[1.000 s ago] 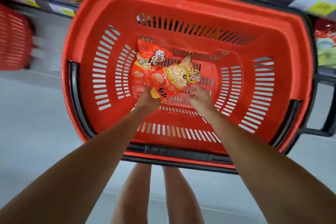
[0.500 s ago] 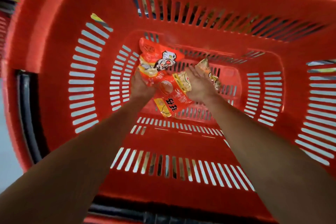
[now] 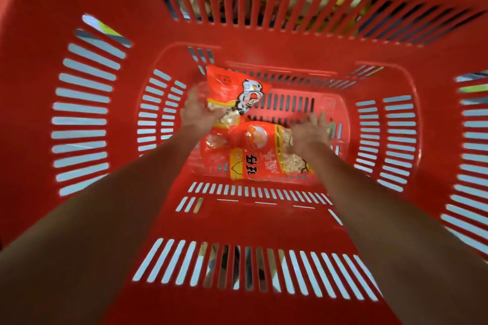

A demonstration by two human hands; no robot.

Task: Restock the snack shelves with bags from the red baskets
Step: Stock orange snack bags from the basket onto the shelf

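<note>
both arms reach deep into the red slotted plastic basket (image 3: 84, 124). the 2 bags are down at its floor, and neither is on a shelf yet. the left hand (image 3: 198, 112) grips the left edge of the red and orange crinkly plastic snack bag with a cartoon figure (image 3: 235, 90), which stands tilted up off the floor. the right hand (image 3: 307, 134) lies over the right end of the flat red plastic snack bag with a clear window of pale pieces (image 3: 253, 152). blur hides whether its fingers curl round the bag or only press on it, so i cannot tell if it has a hold.

that is the main risk: lifting slick film with no thumb under it would likely let the flat bag slide back down. the 2 bags overlap near the left hand, so pulling the cartoon bag could drag the other askew. a hard squeeze could crush the brittle pieces or burst a seam. on the way out, a bag corner might snag in the wall slots.
</note>
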